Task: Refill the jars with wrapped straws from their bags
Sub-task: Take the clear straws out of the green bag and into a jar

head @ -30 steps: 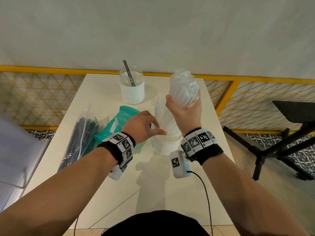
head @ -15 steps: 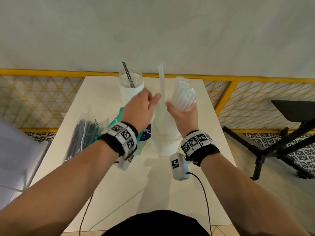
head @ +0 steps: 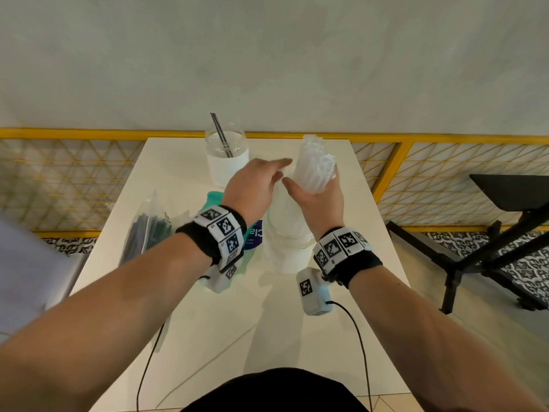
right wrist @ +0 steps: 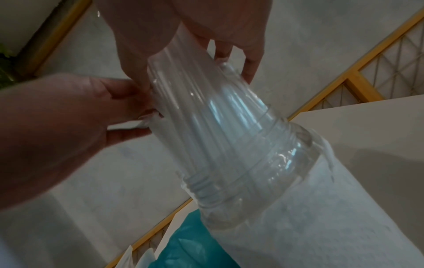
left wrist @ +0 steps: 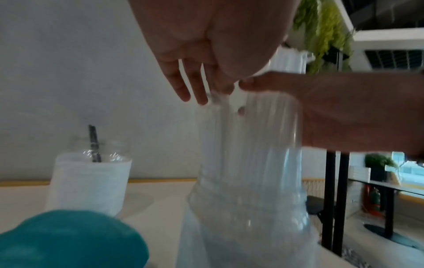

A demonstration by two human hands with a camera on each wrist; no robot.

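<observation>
My right hand (head: 311, 185) grips a bundle of wrapped clear straws (head: 315, 166) near its top. The bundle stands tilted in the near jar (head: 286, 258), a glass jar with a white sleeve, seen close in the right wrist view (right wrist: 263, 174). My left hand (head: 280, 168) reaches in from the left and pinches the white end of one wrapped straw (right wrist: 146, 122) against the bundle's side. Its other fingers (left wrist: 183, 90) hang fairly straight. The far jar (head: 227, 168) holds only a couple of dark straws.
A clear bag of black straws (head: 148, 230) lies at the table's left edge. A teal bag (head: 221, 200) lies between it and the near jar. A yellow railing (head: 386, 173) runs behind the white table (head: 208, 337), and a black table stand (head: 490, 248) is on the right.
Half a second ago my left hand held one straw upright above the jars. It has since come down to the bundle's side, and the tall straw no longer sticks up. The right hand keeps its grip.
</observation>
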